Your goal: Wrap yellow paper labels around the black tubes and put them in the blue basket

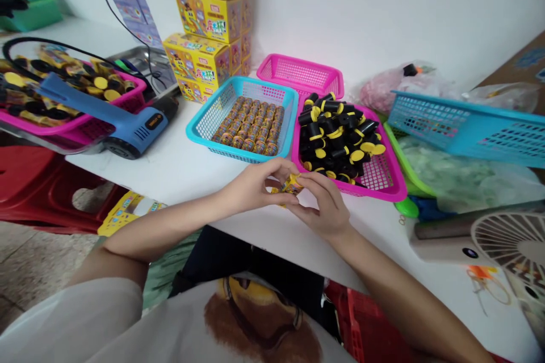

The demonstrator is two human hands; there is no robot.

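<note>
The left hand (251,187) and right hand (319,207) pinch a small yellow-printed cylinder (292,184) between pressed fingertips, just above the white bench (191,178) near its front edge. Ahead, a turquoise plastic mesh basket (200,125) holds tidy rows of printed cylinders (249,127), nearly filling it. Touching its right side, a magenta plastic mesh basket (385,181) carries a large loose heap of black cylinders with yellow ends (340,136), none visibly wrapped.
</note>
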